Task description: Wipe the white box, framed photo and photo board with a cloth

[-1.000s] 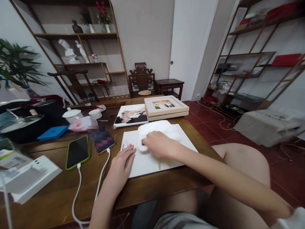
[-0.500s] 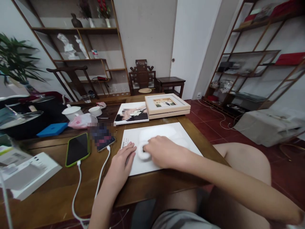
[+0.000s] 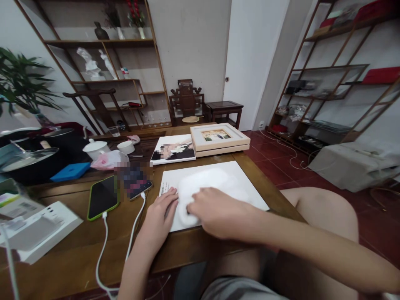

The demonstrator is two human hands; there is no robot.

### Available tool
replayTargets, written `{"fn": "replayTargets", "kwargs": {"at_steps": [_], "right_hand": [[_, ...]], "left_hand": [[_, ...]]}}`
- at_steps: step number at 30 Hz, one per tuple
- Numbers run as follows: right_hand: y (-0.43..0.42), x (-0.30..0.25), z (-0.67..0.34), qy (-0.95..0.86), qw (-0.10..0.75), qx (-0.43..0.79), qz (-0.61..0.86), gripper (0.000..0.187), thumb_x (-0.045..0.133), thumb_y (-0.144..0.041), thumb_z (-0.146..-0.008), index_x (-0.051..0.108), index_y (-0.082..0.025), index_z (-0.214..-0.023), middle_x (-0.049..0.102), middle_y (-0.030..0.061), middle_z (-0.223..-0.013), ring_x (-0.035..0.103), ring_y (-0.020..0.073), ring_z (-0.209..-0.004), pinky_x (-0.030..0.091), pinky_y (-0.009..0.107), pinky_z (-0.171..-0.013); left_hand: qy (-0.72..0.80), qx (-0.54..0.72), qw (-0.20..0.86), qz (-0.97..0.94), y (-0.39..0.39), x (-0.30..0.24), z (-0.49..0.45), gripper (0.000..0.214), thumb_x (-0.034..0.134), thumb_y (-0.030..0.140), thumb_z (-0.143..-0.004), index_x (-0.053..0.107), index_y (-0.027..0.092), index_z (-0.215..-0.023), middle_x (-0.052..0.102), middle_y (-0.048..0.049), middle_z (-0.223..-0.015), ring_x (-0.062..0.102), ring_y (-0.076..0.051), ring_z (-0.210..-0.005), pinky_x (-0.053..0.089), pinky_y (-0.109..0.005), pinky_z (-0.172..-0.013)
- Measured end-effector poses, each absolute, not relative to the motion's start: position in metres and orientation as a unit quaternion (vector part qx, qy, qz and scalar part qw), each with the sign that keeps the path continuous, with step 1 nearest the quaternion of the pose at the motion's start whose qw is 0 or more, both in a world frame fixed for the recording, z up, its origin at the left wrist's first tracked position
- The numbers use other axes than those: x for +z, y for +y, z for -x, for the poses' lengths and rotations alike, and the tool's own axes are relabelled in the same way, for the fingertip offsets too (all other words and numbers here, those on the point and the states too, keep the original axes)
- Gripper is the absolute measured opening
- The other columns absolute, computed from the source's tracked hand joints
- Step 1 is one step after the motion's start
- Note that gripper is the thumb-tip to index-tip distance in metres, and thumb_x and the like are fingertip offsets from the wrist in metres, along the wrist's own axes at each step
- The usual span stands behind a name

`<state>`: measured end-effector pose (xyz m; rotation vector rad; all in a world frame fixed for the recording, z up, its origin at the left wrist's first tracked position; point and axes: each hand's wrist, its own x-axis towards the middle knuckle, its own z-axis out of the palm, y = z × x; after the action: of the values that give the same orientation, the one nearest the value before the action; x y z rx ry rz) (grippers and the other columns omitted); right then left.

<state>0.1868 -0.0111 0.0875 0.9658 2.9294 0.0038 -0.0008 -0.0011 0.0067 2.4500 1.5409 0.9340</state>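
A white flat board (image 3: 240, 183) lies on the wooden table (image 3: 75, 254) in front of me. My right hand (image 3: 218, 210) is closed over a white cloth (image 3: 200, 187) and presses it onto the board's near part. My left hand (image 3: 159, 212) lies flat with fingers stretched out on the board's left edge, holding it down. Behind the board sit a printed photo panel (image 3: 173, 149) and a light wooden picture frame (image 3: 218, 138).
Two phones on white charging cables, a green-cased phone (image 3: 102, 196) and a second phone (image 3: 136, 183), lie left of the board. A white box (image 3: 37, 229), a blue case (image 3: 70, 171), white cups (image 3: 95, 149), and a pot stand further left. Shelves line the walls; my bare knee (image 3: 325, 212) is at right.
My right hand has drawn the white cloth from the board's far middle toward its near edge. My left hand has stayed on the left edge.
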Motion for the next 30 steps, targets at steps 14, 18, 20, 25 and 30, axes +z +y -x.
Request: {"fn": "replayTargets", "kwargs": {"at_steps": [14,18,20,25,30], "right_hand": [[0.005,0.076,-0.189,0.906,-0.019,0.018,-0.422,0.023,0.048,-0.007,-0.076,0.064,-0.013,-0.090,0.066,0.0139,-0.084,0.061,0.0268,-0.083,0.043,0.033,-0.065],[0.023,0.075,-0.170,0.923,-0.032,0.014,-0.382,0.021,0.048,-0.009,-0.078,0.065,-0.014,-0.090,0.067,0.0116,-0.084,0.061,0.0254,-0.082,0.042,0.032,-0.066],[0.014,0.073,-0.163,0.948,-0.041,-0.003,-0.314,0.017,0.050,-0.011,-0.078,0.064,-0.015,-0.086,0.067,0.0095,-0.081,0.061,0.0236,-0.079,0.041,0.031,-0.065],[-0.031,0.080,-0.171,0.978,-0.045,-0.030,-0.202,0.012,0.051,-0.015,-0.079,0.062,-0.017,-0.074,0.064,0.0065,-0.070,0.057,0.0209,-0.066,0.036,0.031,-0.055],[-0.035,0.094,-0.187,0.956,0.013,-0.047,-0.290,0.014,0.050,-0.016,-0.078,0.064,-0.017,-0.078,0.065,0.0087,-0.071,0.058,0.0218,-0.063,0.034,0.030,-0.050]], "left_hand": [[0.524,0.348,0.080,-0.773,-0.007,0.009,-0.003,0.038,0.036,0.029,-0.091,0.060,0.011,-0.114,0.060,-0.0145,-0.125,0.053,-0.023,-0.119,0.038,-0.042,-0.105],[0.547,0.408,0.090,-0.726,-0.013,0.017,-0.006,0.044,0.031,0.033,-0.093,0.050,0.010,-0.126,0.052,-0.0127,-0.134,0.047,-0.021,-0.125,0.033,-0.038,-0.108],[0.562,0.431,0.098,-0.699,-0.013,0.018,-0.004,0.045,0.028,0.034,-0.094,0.046,0.013,-0.130,0.050,-0.0106,-0.137,0.045,-0.021,-0.127,0.033,-0.037,-0.108],[0.591,0.459,0.104,-0.655,-0.012,0.016,0.001,0.046,0.022,0.035,-0.095,0.049,0.016,-0.128,0.049,-0.0091,-0.138,0.042,-0.022,-0.129,0.032,-0.041,-0.108],[0.574,0.395,0.090,-0.711,-0.009,0.012,-0.004,0.047,0.030,0.037,-0.093,0.058,0.009,-0.118,0.055,-0.0154,-0.131,0.049,-0.024,-0.124,0.036,-0.043,-0.106]]}}
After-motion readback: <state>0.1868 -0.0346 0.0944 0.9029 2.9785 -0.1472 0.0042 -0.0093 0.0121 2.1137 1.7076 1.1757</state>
